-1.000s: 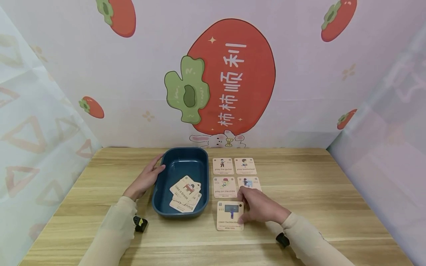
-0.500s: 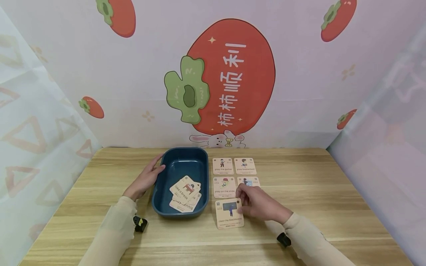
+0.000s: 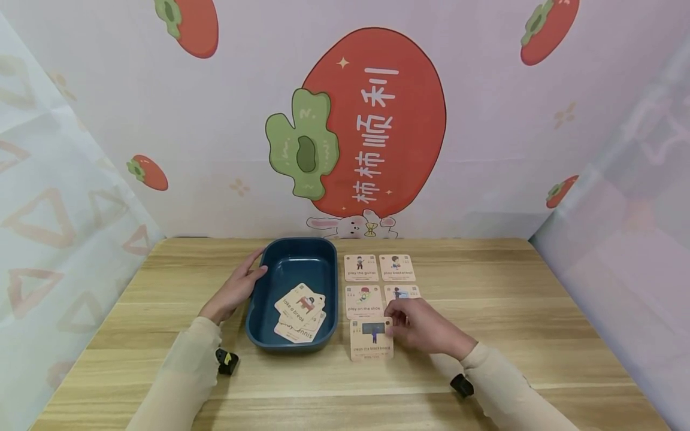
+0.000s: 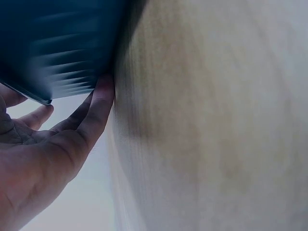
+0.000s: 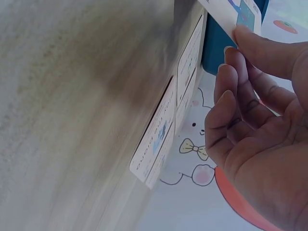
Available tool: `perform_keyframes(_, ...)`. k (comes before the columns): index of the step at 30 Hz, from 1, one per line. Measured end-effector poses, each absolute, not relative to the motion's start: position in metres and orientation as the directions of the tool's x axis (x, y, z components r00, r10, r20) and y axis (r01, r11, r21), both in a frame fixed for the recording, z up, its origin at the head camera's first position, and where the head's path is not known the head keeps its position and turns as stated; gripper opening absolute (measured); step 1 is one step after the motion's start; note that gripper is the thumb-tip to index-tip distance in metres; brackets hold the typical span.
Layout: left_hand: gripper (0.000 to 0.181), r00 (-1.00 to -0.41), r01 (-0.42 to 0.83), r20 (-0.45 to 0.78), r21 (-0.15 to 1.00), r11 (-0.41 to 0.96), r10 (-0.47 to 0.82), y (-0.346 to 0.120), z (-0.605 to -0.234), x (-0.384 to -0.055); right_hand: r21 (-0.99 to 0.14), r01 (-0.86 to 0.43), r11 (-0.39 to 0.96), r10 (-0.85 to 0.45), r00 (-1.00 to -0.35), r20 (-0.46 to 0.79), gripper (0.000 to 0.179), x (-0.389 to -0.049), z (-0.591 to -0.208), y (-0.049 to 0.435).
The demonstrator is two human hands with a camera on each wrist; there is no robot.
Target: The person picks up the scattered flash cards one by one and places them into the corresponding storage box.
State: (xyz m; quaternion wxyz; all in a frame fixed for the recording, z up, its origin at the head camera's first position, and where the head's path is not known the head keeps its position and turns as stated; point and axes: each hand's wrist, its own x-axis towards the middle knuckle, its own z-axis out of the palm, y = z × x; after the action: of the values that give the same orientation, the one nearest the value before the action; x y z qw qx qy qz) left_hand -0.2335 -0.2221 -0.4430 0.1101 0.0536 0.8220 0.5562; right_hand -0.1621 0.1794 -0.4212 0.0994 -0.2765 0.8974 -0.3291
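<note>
Near the back edge of the table (image 3: pixel 517 374), head view, a "play basketball" card (image 3: pixel 398 268) is lying; nearer, the right hand (image 3: pixel 424 324) is pinching the "clean the blackboard" card (image 3: pixel 372 347). The left hand (image 3: pixel 235 292) is gripping the left rim of the tray (image 3: pixel 302 272), with "take a break" (image 3: pixel 298 306) lying inside. Left wrist: that hand is touching the tray's wall. Right wrist: thumb and fingers are clamping their card above the table.

On the tabletop (image 3: pixel 485 275), left of centre and toward its back edge, stands the box (image 3: pixel 302 266), a pile of cards (image 3: pixel 296 307) in its front half, the left hand (image 3: pixel 233 293) at its left wall. Right of it lie the guitar card (image 3: pixel 361 269) and basketball card (image 3: pixel 397 269); before these, the slide card (image 3: pixel 362 303) and a fourth card (image 3: pixel 401 292) (partly behind the right hand (image 3: pixel 426 325)). In that hand, before the slide card and apparently off the tabletop, is the blackboard card (image 3: pixel 372 342).
</note>
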Motion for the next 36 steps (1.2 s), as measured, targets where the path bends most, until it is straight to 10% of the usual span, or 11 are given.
perform_keyframes(36,0.062,-0.969,-0.026,-0.116,0.925,0.378,0.217,-0.222,-0.441,-0.232,-0.659,-0.442,0.609,-0.532,-0.843,0.074,0.011,-0.163,-0.409,0.18)
